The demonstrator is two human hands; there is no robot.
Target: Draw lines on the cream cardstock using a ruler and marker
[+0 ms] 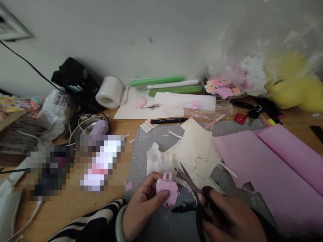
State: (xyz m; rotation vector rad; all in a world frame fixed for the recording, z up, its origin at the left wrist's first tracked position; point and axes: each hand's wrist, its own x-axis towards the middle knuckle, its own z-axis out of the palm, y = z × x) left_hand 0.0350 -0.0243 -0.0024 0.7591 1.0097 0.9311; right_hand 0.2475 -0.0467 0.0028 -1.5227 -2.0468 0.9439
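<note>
1. Left hand (141,206), one: pinching a pink scalloped piece (173,192) (small loop at its top).
2. Right hand (230,215), one, blurred: gripping dark scissors (189,180), blades near the pink scalloped piece.
3. Grey cutting mat (140,153), one: beneath cream paper (195,141).
4. Pink sheet (247,158), large: right side.
5. Black marker (169,120), one: along the mat's far edge.
6. White paper roll (109,92), one: near the wall (156,40).
</note>
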